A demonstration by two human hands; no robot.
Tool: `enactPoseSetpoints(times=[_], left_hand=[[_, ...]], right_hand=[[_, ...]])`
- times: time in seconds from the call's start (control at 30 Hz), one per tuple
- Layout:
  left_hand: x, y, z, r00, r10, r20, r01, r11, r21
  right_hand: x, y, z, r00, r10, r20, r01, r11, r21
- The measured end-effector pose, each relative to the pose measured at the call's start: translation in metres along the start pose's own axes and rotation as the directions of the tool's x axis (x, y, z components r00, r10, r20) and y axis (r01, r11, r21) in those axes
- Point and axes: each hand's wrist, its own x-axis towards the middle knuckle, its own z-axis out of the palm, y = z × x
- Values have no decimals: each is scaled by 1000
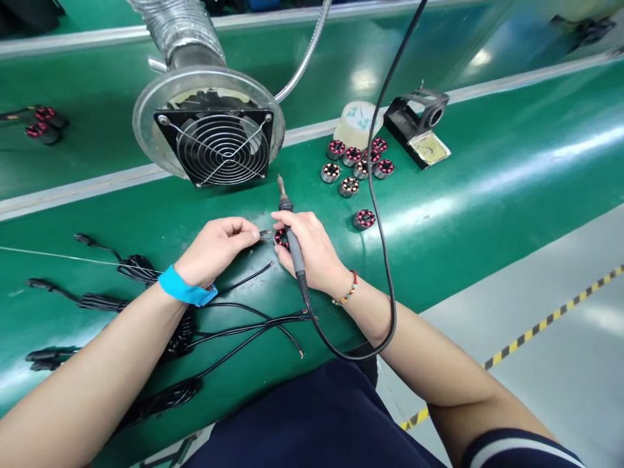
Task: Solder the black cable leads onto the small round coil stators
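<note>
My left hand [214, 247], with a blue wrist strap [185, 286], pinches the stripped end of a black cable [264, 234]. Just right of that end sits a round motor stator [281, 238] with red windings, between the fingers of my right hand [314, 250]. The same hand also holds a soldering iron [295, 250], its tip pointing away from me toward the fan. Part of the stator is hidden behind the fingers and the iron's handle. The cable end and the stator lie close together; whether they touch I cannot tell.
A fume fan [227, 149] hangs at the back left. Several stators [349, 186] stand right of centre, near an iron stand [414, 127]. Bundled black cables [182, 335] lie front left. The iron's cord [385, 260] loops over my right forearm. The green bench [453, 214] extends right.
</note>
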Motion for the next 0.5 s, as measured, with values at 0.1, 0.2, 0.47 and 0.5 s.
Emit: enactPoseSetpoints(times=[0.1, 0.2, 0.47, 0.5], left_hand=[[0, -1, 3, 1000, -2, -22, 3, 1000, 28], [-1, -1, 8, 999, -27, -20, 28, 998, 52], [-2, -1, 9, 1000, 14, 5, -14, 998, 60], [-2, -1, 8, 1000, 25, 12, -26, 998, 58]], right_hand=[[-1, 0, 0, 1000, -14, -16, 14, 1000, 8], [-1, 1, 1, 998, -47, -28, 48, 999, 23], [0, -3, 2, 1000, 3, -17, -4, 999, -34], [0, -3, 2, 1000, 19, -21, -20, 999, -39]])
